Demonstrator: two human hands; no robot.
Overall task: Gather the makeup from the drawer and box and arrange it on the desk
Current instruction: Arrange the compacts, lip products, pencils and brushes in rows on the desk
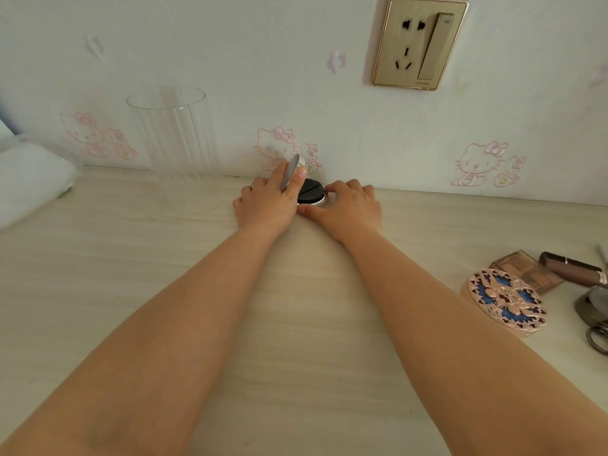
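A small round compact [311, 191] with a black inside and silver rim lies open on the pale wooden desk [296, 324], close to the wall. My left hand [268, 200] grips its raised silver lid [290, 171] between thumb and fingers. My right hand [345, 205] holds the compact's base from the right, fingers curled around its rim. More makeup lies at the right edge: a round pink case with a blue floral lid [506, 299], a brown palette [526, 268] and a brown lip gloss tube [572, 264].
A tall clear ribbed glass [174, 146] stands left of my hands near the wall. A white soft object [29, 179] lies at the far left. A gold socket and switch plate [419, 42] is on the wall. Metal scissors handles [597, 335] and a grey item [594, 306] are at the right edge.
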